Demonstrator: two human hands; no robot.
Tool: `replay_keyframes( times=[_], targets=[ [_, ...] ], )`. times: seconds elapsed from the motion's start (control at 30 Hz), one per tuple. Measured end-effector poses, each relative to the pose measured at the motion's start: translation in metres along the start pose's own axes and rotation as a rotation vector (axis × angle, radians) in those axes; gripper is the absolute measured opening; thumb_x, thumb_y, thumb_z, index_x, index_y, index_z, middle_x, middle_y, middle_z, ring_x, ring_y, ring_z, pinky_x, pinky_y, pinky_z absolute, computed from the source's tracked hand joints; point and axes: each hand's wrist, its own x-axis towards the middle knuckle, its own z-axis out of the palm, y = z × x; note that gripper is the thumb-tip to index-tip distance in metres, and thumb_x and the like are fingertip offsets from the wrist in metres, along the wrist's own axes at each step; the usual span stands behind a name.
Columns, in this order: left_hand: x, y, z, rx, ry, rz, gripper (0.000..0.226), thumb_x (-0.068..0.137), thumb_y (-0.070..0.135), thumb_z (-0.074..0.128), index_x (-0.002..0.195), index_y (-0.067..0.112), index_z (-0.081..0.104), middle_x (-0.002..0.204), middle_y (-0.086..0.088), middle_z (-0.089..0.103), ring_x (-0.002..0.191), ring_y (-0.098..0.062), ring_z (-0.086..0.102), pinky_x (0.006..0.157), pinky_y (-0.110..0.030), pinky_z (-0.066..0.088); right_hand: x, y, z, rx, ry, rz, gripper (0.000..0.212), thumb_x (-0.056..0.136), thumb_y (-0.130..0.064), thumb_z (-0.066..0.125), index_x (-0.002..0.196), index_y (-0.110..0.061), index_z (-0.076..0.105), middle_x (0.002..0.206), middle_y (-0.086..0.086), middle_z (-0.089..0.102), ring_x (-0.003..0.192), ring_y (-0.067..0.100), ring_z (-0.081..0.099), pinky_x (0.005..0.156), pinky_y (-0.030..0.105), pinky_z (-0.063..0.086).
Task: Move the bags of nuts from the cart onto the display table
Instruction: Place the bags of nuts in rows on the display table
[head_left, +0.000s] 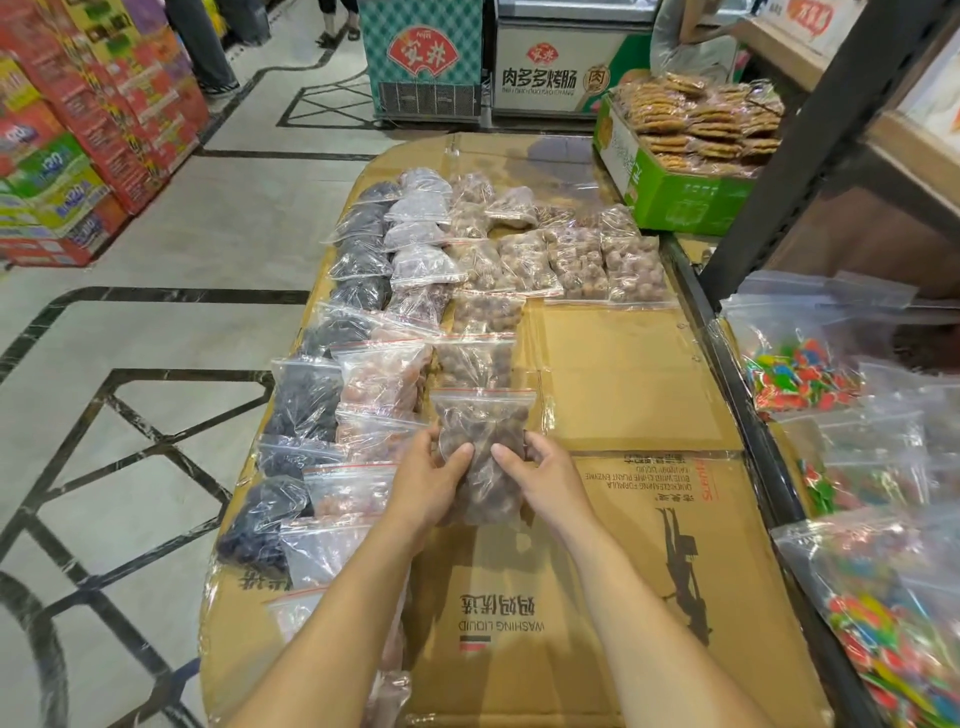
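Left hand (434, 475) and right hand (545, 475) are pinching one bag of nuts (483, 457) between them, each grip closed on a side. Bag's long axis is running away from the person, sitting low over the table (639, 395), just behind the middle row's nearest bag (475, 361).

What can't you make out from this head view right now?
- Cart: not identifiable; the right edge cuts off the candy bags.
- Held bag: its lower part is hidden by the left hand and right hand.
- Nut type: too blurred.
- Table surface: covered by cardboard.
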Motion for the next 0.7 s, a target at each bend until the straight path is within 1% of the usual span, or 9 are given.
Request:
replay_keyframes(
  times=[0.07, 0.17, 0.3, 0.37, 0.43, 0.5, 0.6, 0.63, 0.7],
  targets=[
    [0.004, -0.006, 0.004, 0.064, 0.008, -0.032, 0.037, 0.1, 0.034, 0.07, 0.132, 0.017, 0.059, 0.116, -0.006, 0.077, 0.098, -0.021, 0.075, 0.09, -0.044, 0.062, 0.001, 0.003, 0.004, -0.012, 0.005, 0.03, 0.021, 0.099, -0.031, 0.077, 0.118, -0.021, 0.075, 0.109, -0.01, 0.078, 0.093, -0.009, 0.071, 0.076, 0.012, 0.052],
    [0.008, -0.009, 0.008, 0.162, 0.021, -0.064, 0.036, 0.099, 0.039, 0.068, 0.13, 0.022, 0.06, 0.119, -0.003, 0.074, 0.107, -0.025, 0.072, 0.099, -0.05, 0.058, 0.005, 0.011, 0.008, -0.021, 0.01, 0.063, 0.013, 0.101, -0.026, 0.076, 0.112, -0.02, 0.076, 0.103, -0.01, 0.08, 0.082, -0.012, 0.071, 0.071, 0.01, 0.049],
    [0.019, -0.014, 0.012, 0.263, 0.025, -0.129, 0.048, 0.094, 0.047, 0.067, 0.135, 0.025, 0.056, 0.121, -0.005, 0.074, 0.111, -0.03, 0.071, 0.1, -0.051, 0.057, 0.009, 0.016, 0.01, -0.053, 0.028, 0.094, 0.013, 0.1, -0.024, 0.076, 0.111, -0.017, 0.076, 0.101, -0.009, 0.079, 0.087, -0.004, 0.073, 0.077, 0.016, 0.051],
    [0.022, -0.015, 0.014, 0.286, 0.029, -0.139, 0.049, 0.095, 0.046, 0.068, 0.138, 0.025, 0.055, 0.122, -0.005, 0.073, 0.113, -0.031, 0.07, 0.101, -0.051, 0.057, 0.011, 0.017, 0.01, -0.1, 0.027, 0.099, 0.016, 0.1, -0.025, 0.076, 0.113, -0.015, 0.075, 0.099, -0.014, 0.076, 0.082, -0.016, 0.067, 0.071, 0.007, 0.046],
    [0.02, -0.012, 0.015, 0.317, 0.03, -0.144, 0.051, 0.098, 0.042, 0.068, 0.141, 0.021, 0.052, 0.128, -0.007, 0.072, 0.118, -0.033, 0.068, 0.104, -0.05, 0.055, 0.013, 0.016, 0.009, -0.149, 0.014, 0.105, 0.017, 0.101, -0.028, 0.075, 0.114, -0.017, 0.074, 0.099, -0.018, 0.072, 0.081, -0.015, 0.064, 0.068, 0.004, 0.044],
    [0.017, -0.007, 0.017, 0.346, 0.037, -0.145, 0.053, 0.099, 0.039, 0.068, 0.144, 0.016, 0.049, 0.133, -0.011, 0.069, 0.123, -0.035, 0.065, 0.107, -0.049, 0.052, 0.013, 0.012, 0.007, -0.2, -0.001, 0.125, 0.015, 0.1, -0.035, 0.075, 0.11, -0.025, 0.072, 0.098, -0.017, 0.073, 0.088, -0.006, 0.067, 0.073, 0.013, 0.047],
    [0.012, 0.001, 0.019, 0.401, 0.042, -0.132, 0.063, 0.099, 0.038, 0.068, 0.148, 0.01, 0.042, 0.14, -0.012, 0.064, 0.127, -0.036, 0.062, 0.109, -0.044, 0.05, 0.011, 0.004, 0.004, -0.278, -0.022, 0.149, 0.025, 0.096, -0.049, 0.075, 0.108, -0.028, 0.071, 0.102, -0.01, 0.078, 0.097, 0.012, 0.075, 0.09, 0.038, 0.06],
    [0.009, 0.003, 0.02, 0.409, 0.033, -0.128, 0.063, 0.098, 0.039, 0.069, 0.147, 0.009, 0.042, 0.138, -0.011, 0.064, 0.124, -0.035, 0.064, 0.107, -0.045, 0.052, 0.01, 0.002, 0.003, -0.311, -0.034, 0.15, 0.032, 0.095, -0.054, 0.073, 0.114, -0.028, 0.071, 0.108, -0.01, 0.078, 0.101, 0.014, 0.075, 0.094, 0.042, 0.06],
    [0.004, 0.008, 0.021, 0.421, 0.002, -0.108, 0.062, 0.097, 0.042, 0.07, 0.143, 0.01, 0.044, 0.133, -0.01, 0.066, 0.117, -0.031, 0.067, 0.103, -0.05, 0.055, 0.002, -0.014, -0.001, -0.41, -0.06, 0.149, 0.048, 0.097, -0.061, 0.067, 0.128, -0.025, 0.067, 0.124, -0.007, 0.075, 0.113, 0.019, 0.071, 0.097, 0.04, 0.057]
  ],
)
